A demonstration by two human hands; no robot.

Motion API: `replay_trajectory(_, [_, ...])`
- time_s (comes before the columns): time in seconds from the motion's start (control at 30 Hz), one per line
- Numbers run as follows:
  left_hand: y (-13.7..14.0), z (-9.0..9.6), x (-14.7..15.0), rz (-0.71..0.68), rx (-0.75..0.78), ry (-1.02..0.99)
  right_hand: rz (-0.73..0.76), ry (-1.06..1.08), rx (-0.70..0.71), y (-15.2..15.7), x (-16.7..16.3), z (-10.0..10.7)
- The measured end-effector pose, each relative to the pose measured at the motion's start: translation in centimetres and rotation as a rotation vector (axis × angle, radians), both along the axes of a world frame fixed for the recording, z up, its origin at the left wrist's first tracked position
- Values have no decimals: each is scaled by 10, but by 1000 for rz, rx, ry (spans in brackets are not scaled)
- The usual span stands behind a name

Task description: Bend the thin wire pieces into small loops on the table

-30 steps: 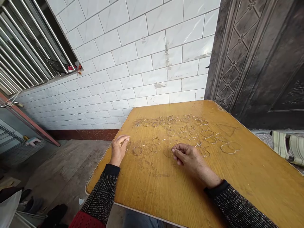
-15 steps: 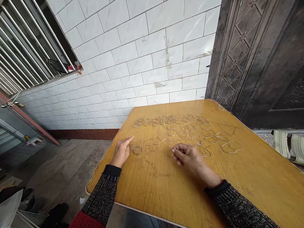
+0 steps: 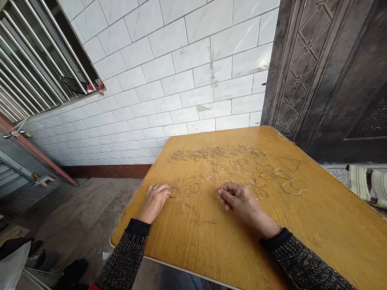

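Many thin wire loops lie on the yellow wooden table [image 3: 193, 233], bent into rings and flower-like shapes. My right hand [image 3: 240, 203] pinches the edge of a thin wire loop [image 3: 213, 194] between thumb and forefinger, low over the tabletop. At the left, my left hand [image 3: 154, 201] rests with fingers loosely spread and bent down at the table, a ring on one finger. Its fingertips come right up to a small dark wire ring [image 3: 174, 192]; whether they touch it is unclear. Between the hands lies a wire cluster [image 3: 197, 185].
Rows of wire shapes [image 3: 216, 152] stretch across the far part of the table, and a heart-like loop [image 3: 294, 186] lies at the right. Behind stand a white tiled wall [image 3: 169, 88] and a dark carved door [image 3: 341, 80]. Striped cloth [image 3: 367, 183] is beyond the right edge.
My left hand has turned from a pointing pose to fingers lowered onto the table beside the small wire ring. My right hand keeps its pinch in nearly the same place.
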State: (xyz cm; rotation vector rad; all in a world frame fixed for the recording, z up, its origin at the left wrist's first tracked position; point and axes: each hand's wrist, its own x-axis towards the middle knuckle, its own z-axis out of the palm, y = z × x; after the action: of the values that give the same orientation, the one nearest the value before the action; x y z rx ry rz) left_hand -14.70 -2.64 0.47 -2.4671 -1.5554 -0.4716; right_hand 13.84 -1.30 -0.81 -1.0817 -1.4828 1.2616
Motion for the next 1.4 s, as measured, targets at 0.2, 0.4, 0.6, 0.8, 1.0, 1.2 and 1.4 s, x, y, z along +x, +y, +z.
replay_trajectory(0.2, [-2, 1, 9, -4, -20, -26, 9, -7, 6, 0, 0, 0])
replay_trajectory(0.4, [-7, -4, 10, -51, -22, 13, 3, -5, 15, 1, 1, -2])
replay_trajectory(0.6, [-29, -1, 3, -87, 52, -126, 19, -42, 40, 1, 1, -3])
replay_trajectory(0.8, [-39, 5, 7, 53, 71, -618, 16, -24, 12, -2, 1, 0])
replay_trajectory(1.0, [-40, 12, 20, 145, -186, -1124, 24, -60, 36, -1, 0, -4])
replay_trajectory(1.2, [-47, 14, 57, 98, -551, -1510, 188, -27, 26, -8, -8, -3])
replay_trajectory(1.4, [-45, 15, 96, 24, -702, -1436, 290, 122, -28, -16, -15, 6])
